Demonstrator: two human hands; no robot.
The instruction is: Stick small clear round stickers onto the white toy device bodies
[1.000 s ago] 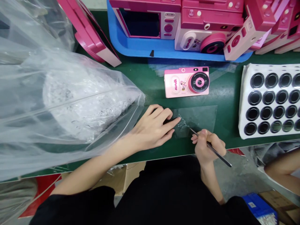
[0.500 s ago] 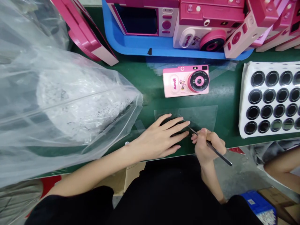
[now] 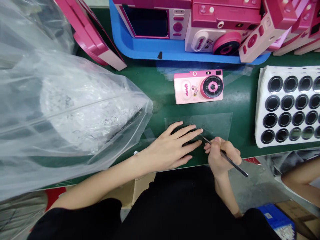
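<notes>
My left hand (image 3: 172,146) lies flat with its fingers spread, pressing a clear plastic film (image 3: 217,125) onto the green table. My right hand (image 3: 221,153) is closed around slim dark pointed tweezers (image 3: 233,164), gripped like a pen. Their tip touches down close to my left fingertips, at the film. What lies beneath my left palm is hidden. Beyond the film rests a pink toy-like camera (image 3: 187,87), lens side up.
A blue tray (image 3: 150,50) with several pink cameras (image 3: 210,25) stands at the back. On the left bulges a large clear plastic bag (image 3: 87,100). Sheets of round black lens stickers (image 3: 285,118) lie at right. Another person's arm (image 3: 302,176) shows at lower right.
</notes>
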